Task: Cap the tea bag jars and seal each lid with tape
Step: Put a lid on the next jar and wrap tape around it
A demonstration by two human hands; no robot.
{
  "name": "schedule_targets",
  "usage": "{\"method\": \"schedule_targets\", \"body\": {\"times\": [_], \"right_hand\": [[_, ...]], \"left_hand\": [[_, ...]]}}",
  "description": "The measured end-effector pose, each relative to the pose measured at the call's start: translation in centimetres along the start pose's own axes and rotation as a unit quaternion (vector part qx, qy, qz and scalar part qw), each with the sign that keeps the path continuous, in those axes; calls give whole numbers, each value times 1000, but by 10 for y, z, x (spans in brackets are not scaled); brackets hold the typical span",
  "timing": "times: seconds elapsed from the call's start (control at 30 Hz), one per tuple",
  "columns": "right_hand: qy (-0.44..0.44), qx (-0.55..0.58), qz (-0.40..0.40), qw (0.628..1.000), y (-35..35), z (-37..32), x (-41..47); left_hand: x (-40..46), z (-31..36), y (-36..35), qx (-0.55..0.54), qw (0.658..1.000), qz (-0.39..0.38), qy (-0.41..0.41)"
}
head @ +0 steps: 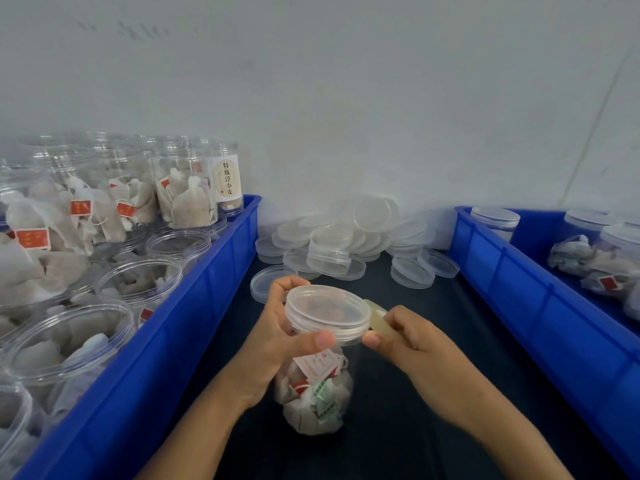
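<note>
Now the capped tea bag jar (317,386) stands on the dark bench (398,427) at lower centre of the frame, between two blue bins (207,306). Of the two hands, the left hand (277,337) curls around the clear lid (327,311) and jar neck, steadying it. The right hand (408,337) pinches a small roll of yellowish tape (379,317) against the lid's right edge. Thin clear plastic filled with tea bags should feel light, stiff and rather slick, so gripping at the ribbed lid rim seems wisest.
</note>
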State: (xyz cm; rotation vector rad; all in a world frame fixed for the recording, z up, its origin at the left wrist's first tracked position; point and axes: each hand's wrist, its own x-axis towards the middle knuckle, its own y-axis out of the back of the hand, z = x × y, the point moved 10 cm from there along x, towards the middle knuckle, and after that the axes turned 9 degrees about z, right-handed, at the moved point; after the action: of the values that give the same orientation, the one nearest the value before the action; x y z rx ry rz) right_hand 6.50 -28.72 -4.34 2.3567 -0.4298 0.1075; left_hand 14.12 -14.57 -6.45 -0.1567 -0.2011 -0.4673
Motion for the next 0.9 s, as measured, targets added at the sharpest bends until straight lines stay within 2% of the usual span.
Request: {"method": "schedule_targets", "body": {"times": [0.1,0.23,0.37,0.5,0.7,0.9], "right_hand": [[-14,-2,32,999,-1,3,0],[-31,19,58,998,-5,8,0],[-16,12,86,996,-11,4,-3],[-7,3,95,995,-15,0,-5],[15,29,29,999,-10,-6,-5],[85,-142,39,985,7,-20,-8]], "left_hand": [[-2,9,1,29,999,6,-18],[-11,19,1,170,983,-8,-64],[-13,27,6,267,955,84,-95],[-13,29,11,269,946,143,-113],[-12,30,21,216,958,164,-97],[-10,29,19,210,966,125,-80]]}}
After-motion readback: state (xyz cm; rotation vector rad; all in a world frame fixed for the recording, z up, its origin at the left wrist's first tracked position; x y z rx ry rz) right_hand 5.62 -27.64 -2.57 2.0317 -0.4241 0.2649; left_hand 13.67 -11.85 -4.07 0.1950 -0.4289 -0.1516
